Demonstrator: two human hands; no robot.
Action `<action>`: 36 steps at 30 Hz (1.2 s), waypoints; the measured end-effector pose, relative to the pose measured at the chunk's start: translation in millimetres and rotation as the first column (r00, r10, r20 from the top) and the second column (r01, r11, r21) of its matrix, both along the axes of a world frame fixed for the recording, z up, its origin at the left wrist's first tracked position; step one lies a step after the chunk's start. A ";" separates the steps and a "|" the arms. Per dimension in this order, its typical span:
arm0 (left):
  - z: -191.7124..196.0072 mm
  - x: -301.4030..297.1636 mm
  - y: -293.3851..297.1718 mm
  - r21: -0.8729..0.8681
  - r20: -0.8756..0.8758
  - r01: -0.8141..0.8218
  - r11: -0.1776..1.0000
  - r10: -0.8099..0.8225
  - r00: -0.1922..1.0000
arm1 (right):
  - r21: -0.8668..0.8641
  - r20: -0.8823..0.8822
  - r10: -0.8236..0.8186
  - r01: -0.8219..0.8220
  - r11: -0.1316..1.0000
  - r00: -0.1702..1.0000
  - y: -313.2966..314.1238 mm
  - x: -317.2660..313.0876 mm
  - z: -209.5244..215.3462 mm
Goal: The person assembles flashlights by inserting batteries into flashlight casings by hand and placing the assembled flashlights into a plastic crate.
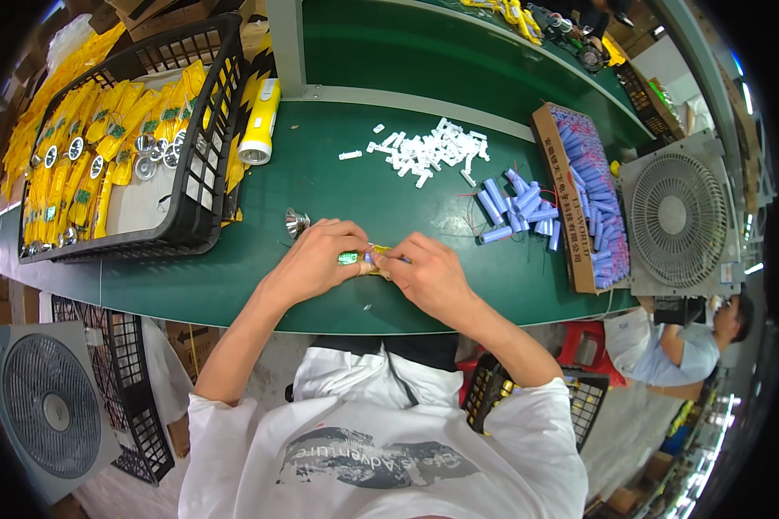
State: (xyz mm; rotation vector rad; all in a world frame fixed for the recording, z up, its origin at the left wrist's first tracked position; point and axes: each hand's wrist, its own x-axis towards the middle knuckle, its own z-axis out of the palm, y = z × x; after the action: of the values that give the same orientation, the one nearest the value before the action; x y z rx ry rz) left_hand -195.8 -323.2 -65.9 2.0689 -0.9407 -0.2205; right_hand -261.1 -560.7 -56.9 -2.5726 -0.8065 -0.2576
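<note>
Near the front edge of the green table, my left hand (317, 264) and my right hand (428, 273) meet over a yellow flashlight shell (377, 251), mostly covered by my fingers. A small green circuit board (348, 258) shows beside my left fingertips. My left thumb and fingers grip the shell's left part. The right fingers pinch at its other end, where a bit of purple shows; I cannot make out the detail. A shiny reflector (297, 223) sits just beyond my left hand. Farther off lie loose purple battery cells (518, 206) with wires and a pile of white plastic pieces (441, 149).
At left, a black basket (182, 203) holds yellow shells with reflectors and boards. A yellow flashlight (260, 123) lies beside it. On the right, a cardboard box (567, 203) is packed with purple cells. Fans (673, 212) stand at both sides; a person (679, 346) sits at right.
</note>
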 end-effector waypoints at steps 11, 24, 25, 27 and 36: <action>-9.0 -6.9 -5.9 -0.052 0.090 -0.038 0.998 0.042 0.995 | 0.131 -0.196 -0.547 0.574 0.808 0.814 -72.3 106.6 -12.8; -8.5 -3.7 -8.0 -0.067 0.034 -0.056 0.996 0.059 0.998 | 0.530 -0.389 -0.370 0.533 0.659 0.844 -75.8 86.8 -18.2; -7.2 -4.0 -5.7 -0.057 0.038 -0.063 0.996 0.066 0.997 | 0.650 -0.496 -0.270 0.559 0.514 0.825 -73.2 76.6 -9.4; -7.8 -6.6 -4.4 -0.049 0.034 -0.067 0.997 0.069 0.997 | 0.667 -0.514 -0.256 0.570 0.480 0.818 -67.4 43.2 -1.2; -14.6 -2.2 -2.5 -0.056 0.053 -0.066 0.996 0.069 0.996 | 0.425 -0.581 -0.266 0.566 0.707 0.769 -66.2 -30.4 -14.1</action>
State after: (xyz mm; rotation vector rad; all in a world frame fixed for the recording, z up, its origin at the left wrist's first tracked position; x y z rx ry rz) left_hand -198.1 -325.7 -80.5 2.0622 -0.8985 -0.1015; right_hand -291.6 -626.9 -70.9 -2.0390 0.0939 0.0186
